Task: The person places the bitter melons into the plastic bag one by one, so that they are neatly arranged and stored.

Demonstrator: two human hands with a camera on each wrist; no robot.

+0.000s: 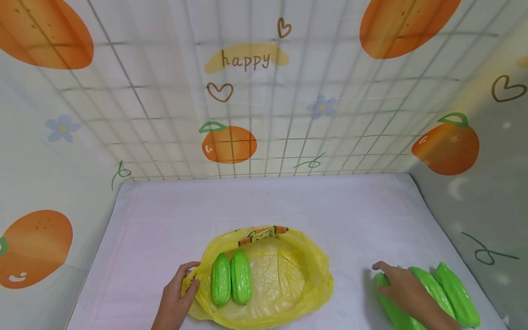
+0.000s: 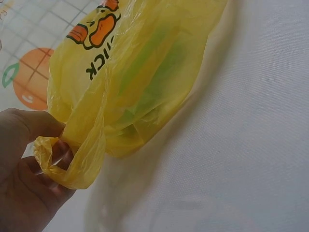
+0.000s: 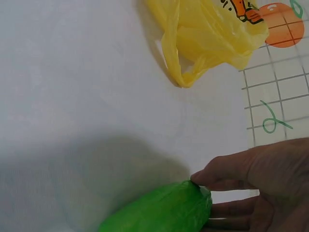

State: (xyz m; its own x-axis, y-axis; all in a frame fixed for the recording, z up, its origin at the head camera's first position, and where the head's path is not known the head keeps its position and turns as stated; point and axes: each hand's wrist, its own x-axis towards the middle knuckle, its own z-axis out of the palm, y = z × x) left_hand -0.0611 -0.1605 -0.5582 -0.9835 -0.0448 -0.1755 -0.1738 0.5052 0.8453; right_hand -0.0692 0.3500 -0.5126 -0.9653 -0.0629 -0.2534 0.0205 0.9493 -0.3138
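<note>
A yellow plastic bag (image 1: 317,279) lies wide open, with two shiny green gourd-like items (image 1: 221,279) side by side in its left part. My left hand (image 1: 176,295) holds the bag's left edge; in the left wrist view the thumb and fingers of the left hand (image 2: 31,169) are around the handle loop of the bag (image 2: 159,96). At the lower right, my right hand (image 1: 406,291) is over the leftmost green item (image 1: 387,305) of a group. The right wrist view shows the right hand (image 3: 260,179) gripping one end of that green item (image 3: 159,210), thumb and fingers on opposite sides.
Other green items (image 1: 458,295) lie right of my right hand, near the right edge of the white-covered table (image 1: 268,197). Printed fabric walls (image 1: 264,105) with oranges and grid lines stand behind and at both sides. The table surface separates the bag from the right-hand group.
</note>
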